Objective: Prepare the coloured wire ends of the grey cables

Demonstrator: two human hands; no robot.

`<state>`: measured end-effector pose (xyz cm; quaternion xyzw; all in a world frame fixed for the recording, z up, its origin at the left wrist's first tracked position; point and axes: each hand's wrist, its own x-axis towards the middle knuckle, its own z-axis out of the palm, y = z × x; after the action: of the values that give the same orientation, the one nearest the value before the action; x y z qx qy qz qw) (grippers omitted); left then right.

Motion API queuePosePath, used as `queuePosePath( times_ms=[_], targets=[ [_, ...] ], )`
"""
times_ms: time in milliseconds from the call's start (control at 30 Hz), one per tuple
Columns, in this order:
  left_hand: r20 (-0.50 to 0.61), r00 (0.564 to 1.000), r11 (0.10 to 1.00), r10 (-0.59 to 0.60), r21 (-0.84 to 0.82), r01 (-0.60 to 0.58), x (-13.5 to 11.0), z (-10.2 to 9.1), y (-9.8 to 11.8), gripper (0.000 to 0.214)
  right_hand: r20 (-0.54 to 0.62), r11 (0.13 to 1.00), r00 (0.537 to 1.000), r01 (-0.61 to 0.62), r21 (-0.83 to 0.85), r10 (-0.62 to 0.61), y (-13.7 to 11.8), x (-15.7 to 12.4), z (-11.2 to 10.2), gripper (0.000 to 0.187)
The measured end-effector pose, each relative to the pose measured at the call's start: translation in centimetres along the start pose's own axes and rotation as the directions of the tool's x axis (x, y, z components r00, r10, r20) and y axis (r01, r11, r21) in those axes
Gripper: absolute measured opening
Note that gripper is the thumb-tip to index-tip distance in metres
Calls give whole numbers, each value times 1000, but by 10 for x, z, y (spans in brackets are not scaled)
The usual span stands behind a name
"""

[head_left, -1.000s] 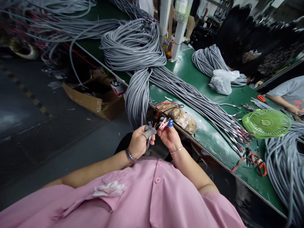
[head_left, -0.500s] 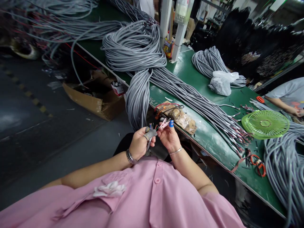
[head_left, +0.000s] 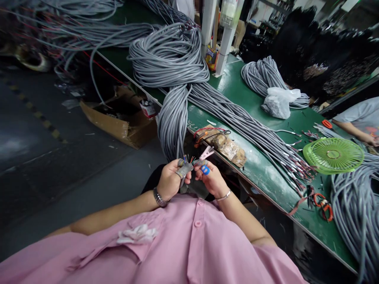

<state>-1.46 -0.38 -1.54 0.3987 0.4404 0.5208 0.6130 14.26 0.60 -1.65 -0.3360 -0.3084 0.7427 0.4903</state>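
My left hand (head_left: 171, 179) is closed around the end of a grey cable (head_left: 184, 182), with grey tape on its thumb and a finger. Thin coloured wires (head_left: 189, 159) fan out from between its fingers. Right beside it, my right hand (head_left: 212, 180) pinches at the wires with thumb and forefinger. One finger of it wears a blue band (head_left: 205, 169); a fingertip has grey wrapping. Just beyond these fingertips sits a pink clip (head_left: 206, 152) like a clothespin, at the bench edge. What holds the clip is hidden.
Grey cable coils (head_left: 168, 55) lie on the green bench (head_left: 231, 85), a long cable bundle (head_left: 251, 126) running right. A taped brown block (head_left: 227, 148) lies at the edge. Rightward are a green fan (head_left: 333, 155), orange-handled scissors (head_left: 324, 207) and another person's arm (head_left: 355, 132). A cardboard box (head_left: 118, 124) stands left.
My right hand has drawn back from the pink clip, down toward the wires, its fingers now bent more. My left hand still holds the cable. The view has shifted slightly.
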Motion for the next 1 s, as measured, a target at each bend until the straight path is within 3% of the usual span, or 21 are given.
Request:
queuePosePath(
  times_ms=[167,500,633,800,900,1000],
  targets=[
    [44,999,997,4,73,-7,-1,2,1,19,-139,988,985,82,-130,-100,4,1,9,20],
    [218,975,957,-34,289,-31,2,3,14,19,-136,968,988,34,-249,-70,-8,2,6,23],
    [180,983,982,-25,188,-9,1,2,11,19,-125,987,992,13,-159,-33,-3,2,4,24],
    [18,1000,999,9,40,-10,2,3,8,19,-178,1000,984,-14,26,18,-5,6,0,25],
    [-53,998,999,40,0,-40,6,7,12,21,-229,997,972,-30,70,46,-15,15,-1,38],
    [-57,994,996,91,28,-89,10,12,17,19,-245,999,968,-53,9,54,-25,25,3,51]
  ],
)
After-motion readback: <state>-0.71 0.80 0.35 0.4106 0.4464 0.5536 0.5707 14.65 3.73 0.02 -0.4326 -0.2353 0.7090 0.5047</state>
